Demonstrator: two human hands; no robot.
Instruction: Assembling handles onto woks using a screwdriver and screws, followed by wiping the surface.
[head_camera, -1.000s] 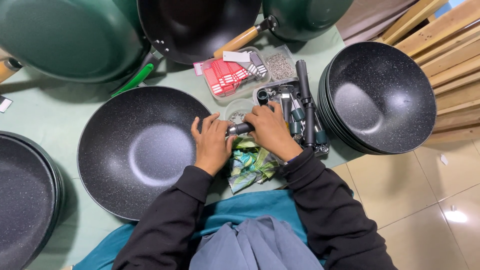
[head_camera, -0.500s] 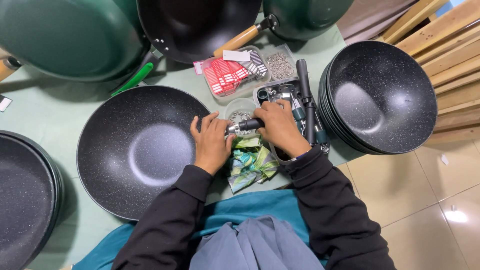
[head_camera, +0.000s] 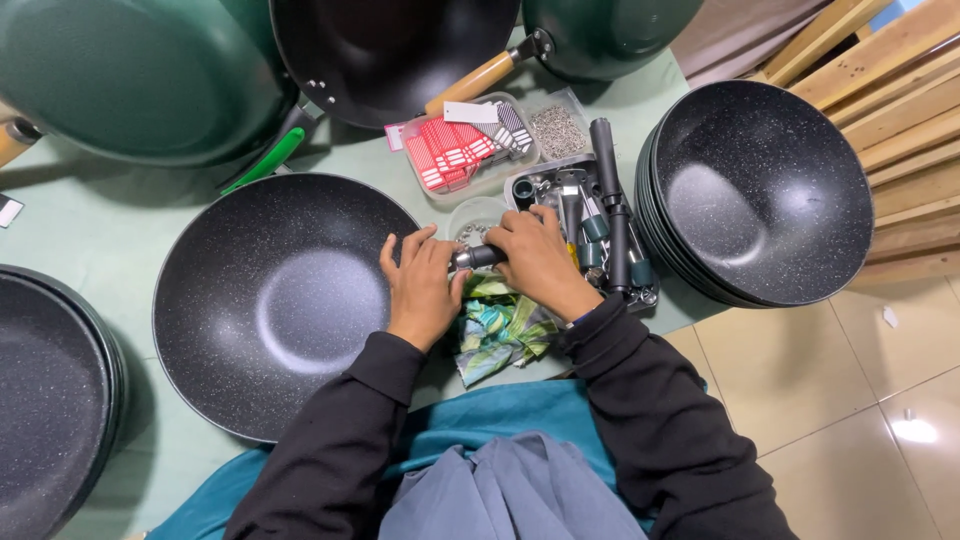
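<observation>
A: The handle piece (head_camera: 478, 257), a short dark and silver part, is sitting between both hands at the right rim of the speckled black pan (head_camera: 280, 300), just above the green patterned cloth (head_camera: 497, 325).

B: How are the hands gripping it?

A: The left hand (head_camera: 420, 290) is curling narrowly around its left end, against the pan's rim. The right hand (head_camera: 535, 260) is closing over the other end, fingers wrapped tight.

B: What is lying around them?

A: A metal tray of parts (head_camera: 585, 225) is touching the right hand's knuckles, a small clear dish (head_camera: 472, 215) is sitting just behind the hands, and a clear box of red tags (head_camera: 465, 150) is further back. A stack of black pans (head_camera: 760, 190) is standing at the table's right edge.

B: Any risk?

A: I judge the piece could slip, since both hands are covering it and pressing from opposite ends. The stack is overhanging the table edge, so a nudge from the right elbow could tip it.
</observation>
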